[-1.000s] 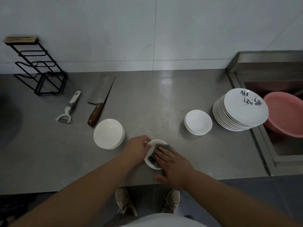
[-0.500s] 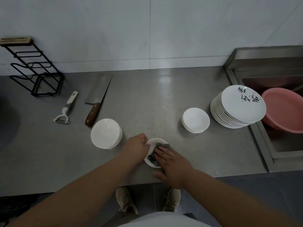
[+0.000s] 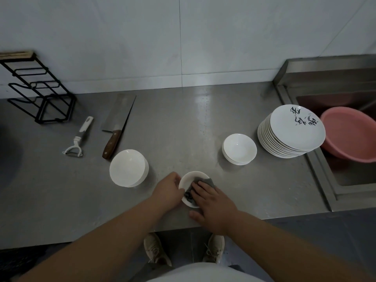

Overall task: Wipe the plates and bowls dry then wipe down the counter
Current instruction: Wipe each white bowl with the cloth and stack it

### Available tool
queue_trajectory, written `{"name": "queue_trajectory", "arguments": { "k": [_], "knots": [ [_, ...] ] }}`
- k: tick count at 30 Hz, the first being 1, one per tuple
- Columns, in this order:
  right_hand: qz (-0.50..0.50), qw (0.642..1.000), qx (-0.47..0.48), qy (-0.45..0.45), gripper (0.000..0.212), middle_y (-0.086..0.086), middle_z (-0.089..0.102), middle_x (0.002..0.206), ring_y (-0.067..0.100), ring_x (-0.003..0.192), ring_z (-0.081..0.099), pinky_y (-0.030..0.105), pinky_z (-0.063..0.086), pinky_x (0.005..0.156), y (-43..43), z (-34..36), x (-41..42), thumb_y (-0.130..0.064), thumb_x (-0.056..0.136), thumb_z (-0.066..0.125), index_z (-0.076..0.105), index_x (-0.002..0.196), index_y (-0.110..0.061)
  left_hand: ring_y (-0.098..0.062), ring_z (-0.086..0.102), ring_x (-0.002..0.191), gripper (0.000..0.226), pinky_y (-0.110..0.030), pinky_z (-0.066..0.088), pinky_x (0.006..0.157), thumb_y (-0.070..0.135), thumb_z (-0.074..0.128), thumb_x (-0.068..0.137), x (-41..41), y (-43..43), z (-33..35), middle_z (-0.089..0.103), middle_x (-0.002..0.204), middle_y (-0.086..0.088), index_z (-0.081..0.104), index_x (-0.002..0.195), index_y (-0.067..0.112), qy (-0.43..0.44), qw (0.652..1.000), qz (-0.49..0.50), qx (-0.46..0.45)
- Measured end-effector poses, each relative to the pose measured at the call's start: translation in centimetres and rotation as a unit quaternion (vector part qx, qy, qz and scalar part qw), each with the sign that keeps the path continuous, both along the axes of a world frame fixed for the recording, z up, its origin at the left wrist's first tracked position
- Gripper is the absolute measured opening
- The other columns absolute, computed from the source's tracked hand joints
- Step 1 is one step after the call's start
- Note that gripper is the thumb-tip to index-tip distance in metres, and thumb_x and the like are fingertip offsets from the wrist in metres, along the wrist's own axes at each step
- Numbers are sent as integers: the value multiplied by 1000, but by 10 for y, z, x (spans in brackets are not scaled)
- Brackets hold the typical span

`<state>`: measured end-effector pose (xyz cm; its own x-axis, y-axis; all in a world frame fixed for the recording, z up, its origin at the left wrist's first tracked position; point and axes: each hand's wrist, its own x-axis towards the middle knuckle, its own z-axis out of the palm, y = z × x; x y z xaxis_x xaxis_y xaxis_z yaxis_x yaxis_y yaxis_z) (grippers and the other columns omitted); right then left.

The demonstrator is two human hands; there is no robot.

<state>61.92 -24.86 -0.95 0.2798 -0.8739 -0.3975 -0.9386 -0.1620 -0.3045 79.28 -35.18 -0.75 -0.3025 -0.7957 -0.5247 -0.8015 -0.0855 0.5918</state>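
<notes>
- Two hands meet over one small white bowl (image 3: 190, 177), which sits on the steel tabletop (image 3: 193, 123) close to its near edge, at 6 o'clock of the surface.
- The left hand (image 3: 168, 190) curls round the bowl's rim at 9 o'clock and holds it.
- The right hand (image 3: 213, 202) lies with its fingers straight on a grey cloth (image 3: 208, 182) and presses it into the bowl. Its thumb is spread toward 7 o'clock.
- The cloth covers the bowl's right half and laps over the rim at 2 o'clock.
- Nearest neighbour is a stack of larger white bowls (image 3: 129, 167) at 10 o'clock from the held bowl, just beside the left hand but not touching it.
- A second stack of bowls (image 3: 239, 148) stands at 2 o'clock, well apart from the right hand.
- Farther out on the same line is a tilted stack of plates (image 3: 293, 133), the top one bearing dark brush marks.
- The plates touch or overlap a pink basin (image 3: 350, 135) that sits in the sink (image 3: 325, 192) at 3 o'clock.
- A cleaver (image 3: 119, 123) lies at 11 o'clock, its wooden handle toward the larger bowls.
- A white peeler (image 3: 78, 139) lies at 10 o'clock, and a black wire rack (image 3: 38, 92) stands beyond it against the wall.
</notes>
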Motion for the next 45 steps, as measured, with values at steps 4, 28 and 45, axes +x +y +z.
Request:
{"name": "queue_trajectory", "arguments": {
  "k": [4, 28, 45],
  "knots": [
    [21, 1000, -2, 6, 99, 3, 15, 174, 20, 161, -1, 38, -9, 125, -4, 3, -2, -81, 92, -2, 24, 165, -18, -17, 63, 86, 11, -26, 40, 71, 24, 67, 89, -6, -19, 5, 63, 87, 10, 64, 97, 31, 3, 997, -52, -63],
    [-61, 997, 5, -49, 94, 7, 16, 173, 23, 161, 1, 42, 2, 131, -1, -9, 4, -78, 98, 4, 31, 163, -16, -34, 74, 95, 26, -45, 61, 88, 13, 64, 94, -17, 10, -5, 74, 107, -17, 65, 117, 1, -33, 989, 64, 132],
    [-128, 971, -11, -202, 37, -3, 74, 116, 16, 105, 62, 28, 48, 92, -14, -1, -5, -30, 96, 48, 73, 123, -25, -28, 65, 78, 15, -47, 61, 67, 19, 65, 89, -26, 1, -1, 65, 83, -7, 56, 77, 18, 29, 974, 223, 40]
  ]
}}
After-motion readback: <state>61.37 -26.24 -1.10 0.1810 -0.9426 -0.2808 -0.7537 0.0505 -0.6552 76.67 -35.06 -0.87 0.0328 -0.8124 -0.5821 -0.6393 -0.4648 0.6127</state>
